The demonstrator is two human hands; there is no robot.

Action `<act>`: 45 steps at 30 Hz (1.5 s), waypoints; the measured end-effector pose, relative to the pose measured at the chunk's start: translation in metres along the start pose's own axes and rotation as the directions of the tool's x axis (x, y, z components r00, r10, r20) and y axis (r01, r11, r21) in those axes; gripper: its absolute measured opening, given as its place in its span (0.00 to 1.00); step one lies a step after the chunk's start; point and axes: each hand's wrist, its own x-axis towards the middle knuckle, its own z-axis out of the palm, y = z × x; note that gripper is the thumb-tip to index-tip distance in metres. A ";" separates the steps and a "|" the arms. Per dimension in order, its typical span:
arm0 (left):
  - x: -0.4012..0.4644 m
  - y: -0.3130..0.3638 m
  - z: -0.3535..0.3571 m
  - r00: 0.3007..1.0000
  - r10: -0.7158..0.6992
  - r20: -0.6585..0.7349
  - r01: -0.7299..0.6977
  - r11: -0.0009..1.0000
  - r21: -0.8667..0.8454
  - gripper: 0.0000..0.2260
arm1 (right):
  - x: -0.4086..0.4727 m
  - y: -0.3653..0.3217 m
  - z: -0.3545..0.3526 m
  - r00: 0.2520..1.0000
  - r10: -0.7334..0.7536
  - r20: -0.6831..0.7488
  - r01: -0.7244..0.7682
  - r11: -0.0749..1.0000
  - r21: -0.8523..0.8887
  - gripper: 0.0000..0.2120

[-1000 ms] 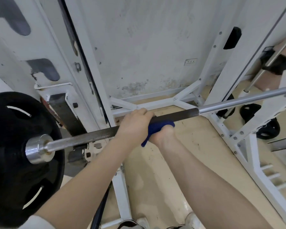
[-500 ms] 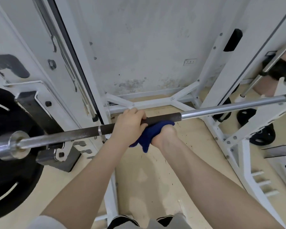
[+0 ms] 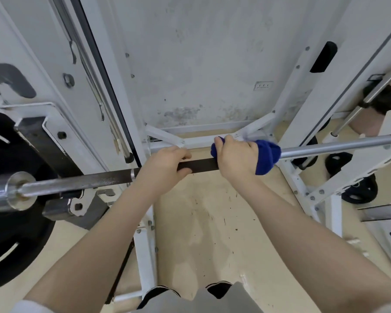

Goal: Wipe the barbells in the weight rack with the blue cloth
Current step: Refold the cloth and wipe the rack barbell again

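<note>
Blue cloth (image 3: 266, 155) is bunched around the barbell (image 3: 199, 164) just where the dark knurled stretch gives way to bright chrome. The right hand (image 3: 236, 158) is wrapped over the bar from above, its grip closed on the cloth and the bar inside it; folds of cloth stick out past the knuckles on the right side, and a small tuft shows by the thumb on the left. The left hand (image 3: 165, 164) sits bare on the dark section a little to the left, fingers curled over the top and thumb underneath, its grip closed on the barbell. A short length of dark bar shows between the two hands.

The barbell runs across the view from lower left to upper right, lying in the white weight rack (image 3: 303, 114). At its left end a chrome sleeve (image 3: 8, 192) pokes out through a black weight plate (image 3: 11, 233), close beside a black bracket (image 3: 43, 143) on the rack's upright. To the right the chrome shaft passes in front of the far upright. Smaller black plates (image 3: 360, 192) hang low on the rack's right side, near the beige floor (image 3: 208, 222). Behind the rack stands a scuffed white wall (image 3: 201, 64) with mottled grey staining near its base.
</note>
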 end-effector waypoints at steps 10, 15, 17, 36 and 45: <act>-0.018 -0.052 -0.030 0.980 -0.070 0.187 0.057 0.996 0.074 0.10 | 0.001 -0.018 -0.017 0.973 -0.230 0.017 0.230 0.964 -0.134 0.14; -0.011 -0.055 -0.034 0.981 -0.110 0.159 0.115 0.993 -0.025 0.09 | -0.012 -0.092 -0.021 0.961 -0.274 -0.034 0.273 0.961 -0.030 0.10; -0.013 -0.057 -0.033 0.984 -0.145 0.100 0.147 0.989 -0.006 0.06 | -0.024 -0.129 -0.017 0.950 -0.235 -0.205 0.261 0.959 0.110 0.06; -0.025 -0.068 -0.026 0.992 -0.122 0.044 0.130 0.949 -0.289 0.24 | -0.016 -0.077 0.019 0.885 -0.192 -0.424 0.243 0.967 0.071 0.17; -0.023 -0.070 -0.022 0.992 -0.119 0.044 0.126 0.965 -0.230 0.15 | -0.031 -0.104 0.018 0.915 -0.028 -0.403 0.098 0.983 0.154 0.18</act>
